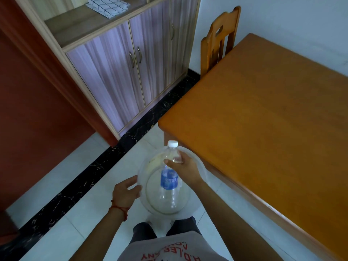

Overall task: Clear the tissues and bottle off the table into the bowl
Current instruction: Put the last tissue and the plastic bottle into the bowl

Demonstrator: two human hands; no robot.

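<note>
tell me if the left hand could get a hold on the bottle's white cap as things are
Probably yes. The white cap pokes up past the far rim of the clear bowl, and nothing covers it. The right hand grips the bottle lower, at the shoulder. The left hand rests at the bowl's near-left rim, open.

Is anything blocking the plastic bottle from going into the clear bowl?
Nothing visible. The right hand holds the clear plastic bottle with the blue label directly over the open transparent bowl, which the left hand steadies at its rim.

The surface lies bare toward two o'clock. At twelve, a chair blocks its far edge; the cabinet walls off eleven.
</note>
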